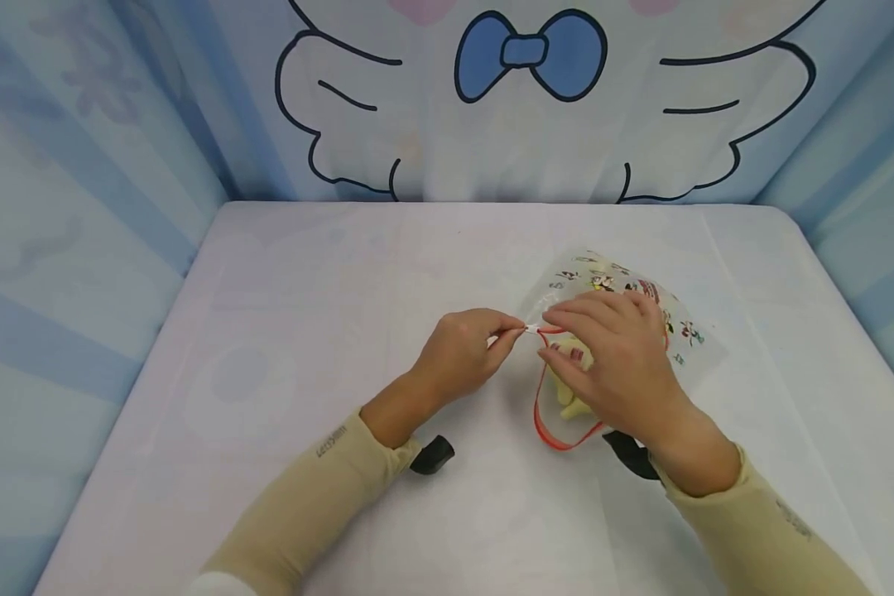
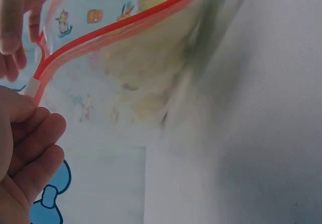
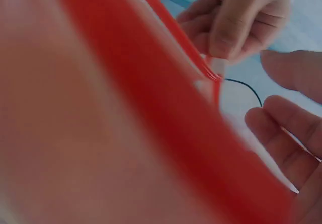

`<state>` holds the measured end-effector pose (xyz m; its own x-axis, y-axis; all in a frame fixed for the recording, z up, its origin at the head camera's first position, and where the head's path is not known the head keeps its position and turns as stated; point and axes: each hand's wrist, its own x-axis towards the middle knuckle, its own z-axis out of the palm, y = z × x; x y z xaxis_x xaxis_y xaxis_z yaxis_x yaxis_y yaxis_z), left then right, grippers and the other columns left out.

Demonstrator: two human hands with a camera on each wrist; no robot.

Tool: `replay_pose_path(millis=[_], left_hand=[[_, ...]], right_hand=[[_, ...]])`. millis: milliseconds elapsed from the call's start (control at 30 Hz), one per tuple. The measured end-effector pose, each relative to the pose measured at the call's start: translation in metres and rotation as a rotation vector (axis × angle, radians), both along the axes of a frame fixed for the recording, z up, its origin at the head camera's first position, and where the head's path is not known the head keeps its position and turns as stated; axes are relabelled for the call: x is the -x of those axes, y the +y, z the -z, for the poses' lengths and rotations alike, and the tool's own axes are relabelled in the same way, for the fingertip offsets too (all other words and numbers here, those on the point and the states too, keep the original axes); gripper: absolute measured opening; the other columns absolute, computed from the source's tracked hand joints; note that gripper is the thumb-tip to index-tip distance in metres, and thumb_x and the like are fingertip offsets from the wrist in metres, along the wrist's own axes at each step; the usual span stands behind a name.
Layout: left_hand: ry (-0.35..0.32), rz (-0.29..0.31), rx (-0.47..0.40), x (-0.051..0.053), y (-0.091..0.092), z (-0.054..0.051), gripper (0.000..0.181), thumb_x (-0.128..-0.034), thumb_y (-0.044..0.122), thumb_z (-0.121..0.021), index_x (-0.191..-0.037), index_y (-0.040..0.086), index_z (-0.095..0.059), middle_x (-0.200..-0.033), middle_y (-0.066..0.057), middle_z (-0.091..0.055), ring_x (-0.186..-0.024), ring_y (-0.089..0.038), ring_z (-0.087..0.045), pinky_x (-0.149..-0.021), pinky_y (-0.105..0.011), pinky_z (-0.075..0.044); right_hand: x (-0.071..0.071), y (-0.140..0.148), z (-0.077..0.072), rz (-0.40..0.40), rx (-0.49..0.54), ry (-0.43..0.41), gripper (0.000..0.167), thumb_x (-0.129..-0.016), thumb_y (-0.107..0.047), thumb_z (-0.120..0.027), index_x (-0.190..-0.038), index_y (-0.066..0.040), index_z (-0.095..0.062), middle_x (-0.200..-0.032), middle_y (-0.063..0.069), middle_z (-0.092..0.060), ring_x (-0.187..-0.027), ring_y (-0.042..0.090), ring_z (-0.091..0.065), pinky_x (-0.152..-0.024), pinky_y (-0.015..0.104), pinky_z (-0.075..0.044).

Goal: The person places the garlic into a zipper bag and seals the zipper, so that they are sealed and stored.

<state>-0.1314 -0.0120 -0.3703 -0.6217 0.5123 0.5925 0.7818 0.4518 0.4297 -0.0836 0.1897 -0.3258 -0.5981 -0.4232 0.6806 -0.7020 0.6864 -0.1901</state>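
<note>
A clear zip bag (image 1: 685, 352) printed with small cartoon figures has a red zip edge (image 1: 547, 437), which gapes in a loop. Inside it lies a pale yellow item (image 1: 572, 406) whose kind I cannot tell. At one end of the zip is a white slider (image 2: 32, 87). My left hand (image 1: 458, 352) pinches that end between thumb and forefinger. Above the bag hovers my right hand (image 1: 626, 364), its thumb and fingers parted near the slider. The right wrist view shows nothing between the right hand's fingertips (image 3: 259, 121); the blurred red strip fills the foreground there.
The bag lies on a table with a pale cloth (image 1: 268, 331). Behind it hangs a curtain (image 1: 521, 157) with a blue bow print, and more curtains flank both sides. A black wrist piece (image 1: 432, 455) shows by the left sleeve.
</note>
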Motion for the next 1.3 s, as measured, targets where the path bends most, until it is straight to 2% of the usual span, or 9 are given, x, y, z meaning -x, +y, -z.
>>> replay_pose_path(millis=[133,233,633,900,1133,1300], left_hand=[[0.031,0.038,-0.037,-0.003,0.002,0.000,0.009,-0.0877,0.003,-0.076,-0.096,0.001,-0.077,-0.090,-0.006,-0.075,-0.077,-0.015,-0.070,-0.074,-0.021,-0.055],[0.042,0.058,-0.051,-0.005,0.002,-0.001,0.008,-0.0876,0.003,-0.076,-0.095,0.000,-0.077,-0.088,-0.006,-0.075,-0.074,-0.015,-0.069,-0.072,-0.019,-0.054],[0.040,0.088,-0.070,-0.005,0.003,-0.002,0.007,-0.0885,0.002,-0.075,-0.096,0.000,-0.076,-0.091,-0.007,-0.075,-0.080,-0.016,-0.070,-0.076,-0.019,-0.054],[0.048,0.066,-0.036,-0.005,0.002,-0.003,0.009,-0.0901,0.003,-0.074,-0.098,-0.001,-0.074,-0.092,-0.008,-0.074,-0.085,-0.018,-0.071,-0.080,-0.021,-0.055],[0.022,0.051,-0.030,-0.003,0.000,-0.001,0.008,-0.0908,0.005,-0.074,-0.098,0.000,-0.074,-0.092,-0.007,-0.074,-0.084,-0.017,-0.070,-0.079,-0.021,-0.054],[0.021,0.030,-0.031,0.000,-0.003,-0.001,0.008,-0.0901,0.004,-0.074,-0.097,0.000,-0.074,-0.093,-0.007,-0.074,-0.086,-0.018,-0.071,-0.080,-0.022,-0.055]], right_hand=[[0.003,-0.002,0.006,0.065,-0.055,-0.014,0.034,-0.074,-0.011,-0.087,-0.104,-0.001,-0.075,-0.098,0.016,-0.072,-0.098,0.037,-0.060,-0.086,0.065,-0.031],[0.005,-0.003,0.009,0.086,-0.069,-0.025,0.033,-0.074,-0.012,-0.087,-0.103,-0.001,-0.076,-0.097,0.015,-0.072,-0.097,0.037,-0.060,-0.087,0.066,-0.030],[0.007,-0.005,0.015,0.076,-0.051,-0.044,0.019,-0.077,-0.009,-0.084,-0.093,-0.003,-0.077,-0.087,0.010,-0.074,-0.090,0.033,-0.060,-0.086,0.061,-0.032],[0.008,-0.005,0.016,0.074,-0.073,-0.006,0.015,-0.078,-0.008,-0.083,-0.089,-0.001,-0.077,-0.086,0.011,-0.074,-0.089,0.033,-0.061,-0.088,0.063,-0.034],[0.008,-0.004,0.017,0.067,-0.081,0.057,0.015,-0.075,-0.004,-0.083,-0.088,0.000,-0.077,-0.085,0.011,-0.074,-0.086,0.033,-0.063,-0.085,0.062,-0.036],[0.006,-0.002,0.017,0.093,-0.104,0.052,0.015,-0.076,-0.006,-0.082,-0.089,-0.001,-0.077,-0.084,0.011,-0.074,-0.089,0.033,-0.065,-0.085,0.063,-0.037]])
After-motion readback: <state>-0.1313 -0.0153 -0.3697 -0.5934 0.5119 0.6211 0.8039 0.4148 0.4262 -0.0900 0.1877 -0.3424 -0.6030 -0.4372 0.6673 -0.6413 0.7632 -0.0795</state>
